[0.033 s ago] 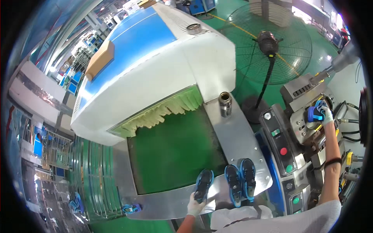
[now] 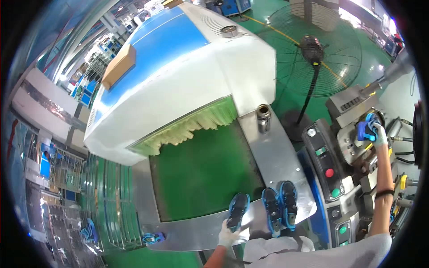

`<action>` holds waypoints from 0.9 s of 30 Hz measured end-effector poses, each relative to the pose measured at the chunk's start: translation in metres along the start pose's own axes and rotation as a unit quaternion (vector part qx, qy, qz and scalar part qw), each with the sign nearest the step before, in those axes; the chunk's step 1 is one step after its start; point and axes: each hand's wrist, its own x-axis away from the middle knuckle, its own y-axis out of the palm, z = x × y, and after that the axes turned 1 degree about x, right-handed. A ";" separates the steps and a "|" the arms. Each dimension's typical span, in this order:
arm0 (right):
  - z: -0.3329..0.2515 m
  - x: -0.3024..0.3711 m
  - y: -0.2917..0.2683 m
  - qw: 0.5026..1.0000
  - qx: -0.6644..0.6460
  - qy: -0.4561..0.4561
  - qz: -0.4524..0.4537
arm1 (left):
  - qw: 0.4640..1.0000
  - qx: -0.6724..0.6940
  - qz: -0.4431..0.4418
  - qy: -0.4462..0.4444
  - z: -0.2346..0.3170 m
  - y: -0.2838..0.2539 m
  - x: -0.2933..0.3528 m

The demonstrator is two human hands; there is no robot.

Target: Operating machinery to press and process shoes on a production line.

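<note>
My left hand (image 2: 227, 236), in a pale glove, is closed on the near end of a black shoe with blue edging (image 2: 239, 210). The shoe's far end reaches over the green conveyor belt (image 2: 201, 178). Beside it, a pair of similar black and blue shoes (image 2: 280, 207) stands on the metal ledge, touched by neither hand. Far to the right, my gloved right hand (image 2: 380, 135) grips a blue shoe upper (image 2: 367, 129) at the machine's metal fixture (image 2: 350, 151). My fingers partly hide how it sits there.
A white and blue tunnel machine (image 2: 178, 85) with a fringed curtain (image 2: 192, 127) stands ahead. A metal can (image 2: 263, 119) sits on its ledge. Control buttons (image 2: 329, 173) line the right panel. Behind it is a caged fan (image 2: 311, 49). Another blue shoe piece (image 2: 153, 238) lies at lower left.
The view has shifted slightly, moving most of the scene a little to the right. The blue upper in my right hand looks slightly turned. Both hands keep their hold.
</note>
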 end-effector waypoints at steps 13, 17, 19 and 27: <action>0.193 0.476 0.164 0.987 0.029 -0.022 0.159 | 0.968 0.134 -0.102 0.187 0.016 -0.085 -0.066; 0.201 0.579 0.179 0.974 0.000 0.007 0.225 | 0.906 -0.016 -0.150 0.396 0.094 -0.111 -0.040; 0.221 0.632 0.178 0.957 -0.047 0.043 0.285 | 0.661 -0.187 -0.104 0.719 0.109 -0.120 -0.043; 0.303 0.807 0.176 0.813 -0.073 -0.295 0.496 | 0.600 -0.061 -0.593 0.534 0.179 -0.077 0.185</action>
